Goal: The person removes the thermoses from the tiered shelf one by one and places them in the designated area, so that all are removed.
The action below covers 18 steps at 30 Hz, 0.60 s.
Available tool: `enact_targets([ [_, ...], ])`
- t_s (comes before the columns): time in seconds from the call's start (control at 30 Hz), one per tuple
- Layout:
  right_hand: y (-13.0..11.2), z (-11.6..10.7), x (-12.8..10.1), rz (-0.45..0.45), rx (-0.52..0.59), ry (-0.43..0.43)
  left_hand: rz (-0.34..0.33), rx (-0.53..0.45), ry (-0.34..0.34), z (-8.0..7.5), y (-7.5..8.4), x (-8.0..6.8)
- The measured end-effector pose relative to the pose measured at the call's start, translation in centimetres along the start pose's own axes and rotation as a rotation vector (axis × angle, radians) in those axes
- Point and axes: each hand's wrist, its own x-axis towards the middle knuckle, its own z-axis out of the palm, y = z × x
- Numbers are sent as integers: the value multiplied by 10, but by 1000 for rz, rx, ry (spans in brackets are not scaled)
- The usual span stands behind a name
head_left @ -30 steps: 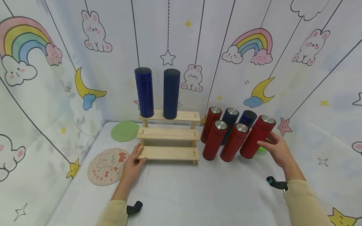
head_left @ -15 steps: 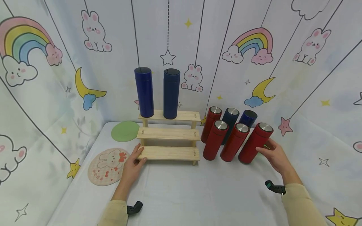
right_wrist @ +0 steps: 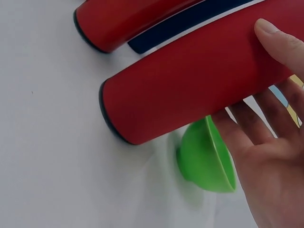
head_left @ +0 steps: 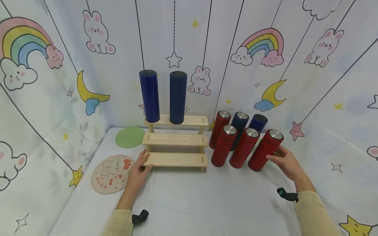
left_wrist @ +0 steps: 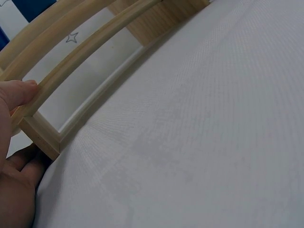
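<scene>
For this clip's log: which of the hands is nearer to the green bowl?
Right. The right hand grips a red bottle close by the green bowl; the left hand is much farther off, holding the left end of the wooden rack.

The head view looks forward and down from well back, across the white table (head_left: 221,196) to the printed backdrop (head_left: 124,65). Close and slanted, the left wrist camera (head_left: 140,217) faces the wooden rack (head_left: 175,140), which the head view shares; the right wrist camera (head_left: 287,195), close and turned sideways, faces the rightmost red bottle (head_left: 262,152), also in the head view.
</scene>
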Motion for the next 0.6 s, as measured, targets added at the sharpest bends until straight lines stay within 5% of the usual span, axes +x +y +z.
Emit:
enact_targets([
  [0.6, 1, -8, -1, 41, -54, -56, 7, 0, -2, 0, -2, 1],
])
